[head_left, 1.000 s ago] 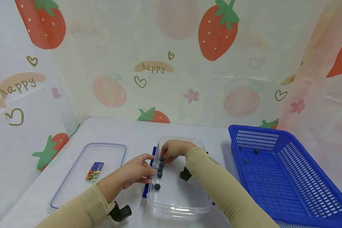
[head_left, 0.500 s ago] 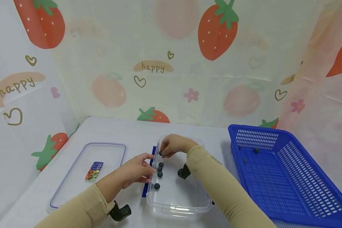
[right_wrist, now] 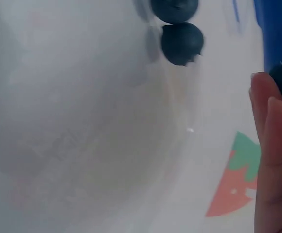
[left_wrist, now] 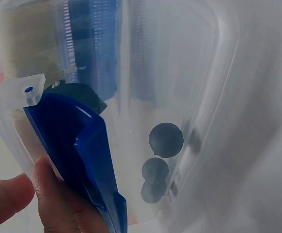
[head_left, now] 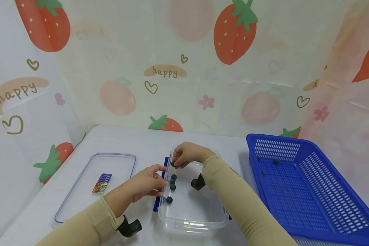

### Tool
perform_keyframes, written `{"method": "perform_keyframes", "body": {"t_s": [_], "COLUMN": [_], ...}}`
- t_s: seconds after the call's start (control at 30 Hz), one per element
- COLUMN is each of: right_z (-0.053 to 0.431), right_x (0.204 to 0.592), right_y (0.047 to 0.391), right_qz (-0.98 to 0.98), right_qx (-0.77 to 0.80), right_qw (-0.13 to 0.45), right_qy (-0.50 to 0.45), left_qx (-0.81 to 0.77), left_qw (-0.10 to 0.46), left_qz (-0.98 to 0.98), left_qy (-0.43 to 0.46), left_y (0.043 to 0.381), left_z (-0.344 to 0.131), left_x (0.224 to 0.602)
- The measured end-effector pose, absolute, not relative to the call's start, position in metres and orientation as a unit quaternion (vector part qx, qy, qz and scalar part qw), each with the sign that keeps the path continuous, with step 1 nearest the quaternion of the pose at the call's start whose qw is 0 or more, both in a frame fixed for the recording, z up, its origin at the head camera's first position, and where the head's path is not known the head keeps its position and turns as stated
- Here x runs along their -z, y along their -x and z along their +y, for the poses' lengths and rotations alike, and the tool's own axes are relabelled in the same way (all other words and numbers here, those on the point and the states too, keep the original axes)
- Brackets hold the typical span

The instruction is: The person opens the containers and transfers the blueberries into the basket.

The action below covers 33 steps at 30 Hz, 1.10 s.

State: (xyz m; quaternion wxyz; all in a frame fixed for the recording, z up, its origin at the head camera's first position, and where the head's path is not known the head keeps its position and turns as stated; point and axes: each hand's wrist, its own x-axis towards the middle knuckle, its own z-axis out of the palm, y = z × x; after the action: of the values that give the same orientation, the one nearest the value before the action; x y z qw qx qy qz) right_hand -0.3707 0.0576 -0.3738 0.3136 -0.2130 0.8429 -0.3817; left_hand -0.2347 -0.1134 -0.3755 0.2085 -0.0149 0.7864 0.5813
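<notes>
A clear plastic container [head_left: 200,205] with blue side latches stands in the middle of the table. At its left rim my left hand [head_left: 145,181] holds on, fingers beside the blue latch [left_wrist: 78,145]. My right hand [head_left: 189,154] is over the container's far left corner. Between its fingertips it pinches a blueberry [right_wrist: 281,80]. Several blueberries lie along the left wall inside, three close together [head_left: 173,182] and one apart [head_left: 169,200] nearer the front. Through the clear wall, the left wrist view shows some of these blueberries [left_wrist: 166,140].
A blue perforated basket [head_left: 310,191] stands at the right with a few dark berries [head_left: 276,162] in it. To the left lies the clear lid [head_left: 77,188], a small printed packet [head_left: 102,183] within its outline. A strawberry-patterned sheet [head_left: 203,85] rises behind the table.
My right hand has moved toward the far left corner, carrying the blueberry away from the others in the line, then slowed. The left hand has stayed at the rim.
</notes>
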Motion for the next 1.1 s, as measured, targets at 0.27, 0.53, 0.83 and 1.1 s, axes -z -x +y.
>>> {"method": "perform_keyframes", "body": {"t_s": [0.27, 0.53, 0.83, 1.1], "right_z": [0.067, 0.089, 0.153, 0.234], "right_x": [0.356, 0.317, 0.268, 0.257], "right_y": [0.371, 0.374, 0.368, 0.364], "right_qz": [0.843, 0.840, 0.856, 0.866], "right_qx": [0.395, 0.421, 0.422, 0.428], "right_qw": [0.289, 0.247, 0.178, 0.150], "right_qy": [0.223, 0.238, 0.239, 0.210], "left_qx": [-0.581, -0.578, -0.580, -0.580], "left_qw": [0.214, 0.210, 0.213, 0.208], "left_qz": [0.785, 0.788, 0.786, 0.787], "left_qy": [0.017, 0.020, 0.019, 0.021], "left_y": [0.236, 0.238, 0.239, 0.237], "left_z": [-0.114, -0.115, -0.115, -0.115], "left_x": [0.377, 0.378, 0.380, 0.380]}}
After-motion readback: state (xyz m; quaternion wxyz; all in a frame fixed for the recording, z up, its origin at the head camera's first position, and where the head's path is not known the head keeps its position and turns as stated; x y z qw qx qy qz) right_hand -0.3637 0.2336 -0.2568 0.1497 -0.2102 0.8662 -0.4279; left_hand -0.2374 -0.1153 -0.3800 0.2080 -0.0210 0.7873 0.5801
